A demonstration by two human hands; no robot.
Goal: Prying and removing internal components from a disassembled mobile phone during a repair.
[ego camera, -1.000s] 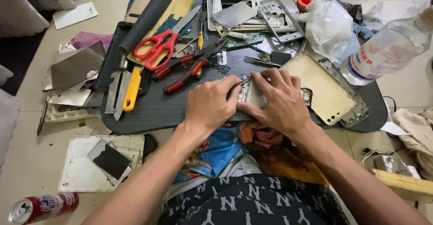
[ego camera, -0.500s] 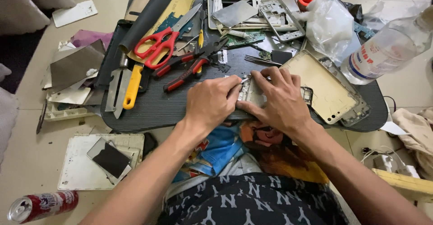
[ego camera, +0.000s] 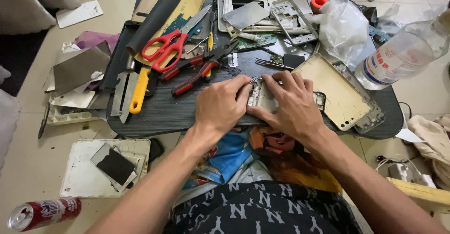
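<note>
Both hands press together on a small grey metal phone frame (ego camera: 260, 98) lying near the front edge of the dark ribbed bench (ego camera: 159, 112): the left hand (ego camera: 220, 106) pinches its left side, the right hand (ego camera: 289, 103) covers its top. Red-handled pliers (ego camera: 199, 70) and red scissors (ego camera: 165, 49) lie just beyond, a clear plastic bottle (ego camera: 403, 56) far right.

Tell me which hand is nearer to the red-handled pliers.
Left. The left hand sits just right of and below the red-handled pliers, close to their handles. The right hand is farther right, beyond the left hand, on the phone frame.
</note>
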